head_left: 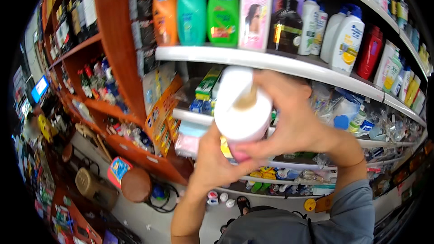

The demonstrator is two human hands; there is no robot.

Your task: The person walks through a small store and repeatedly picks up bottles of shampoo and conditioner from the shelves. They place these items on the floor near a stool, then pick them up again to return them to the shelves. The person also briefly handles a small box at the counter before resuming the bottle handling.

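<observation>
Both hands hold a white pump bottle (242,122), its top tilted toward me and blurred. My left hand (220,162) grips it from the lower left; my right hand (291,118) wraps the right side, thumb across the pinkish lower part. Behind it runs the white shelf edge (210,54). On that shelf stand an orange pump bottle (165,17), a teal bottle (192,15), a green pump bottle (222,18) and a pink-and-white pump bottle (255,17). Farther right is a white bottle with a blue cap (347,42).
Lower shelves hold boxes (208,86) and plastic-wrapped goods. At left stands a wooden cabinet (117,37) with bottles. A round brown stool (135,184) is on the floor, near several small containers (223,197). A person (32,125) is at far left.
</observation>
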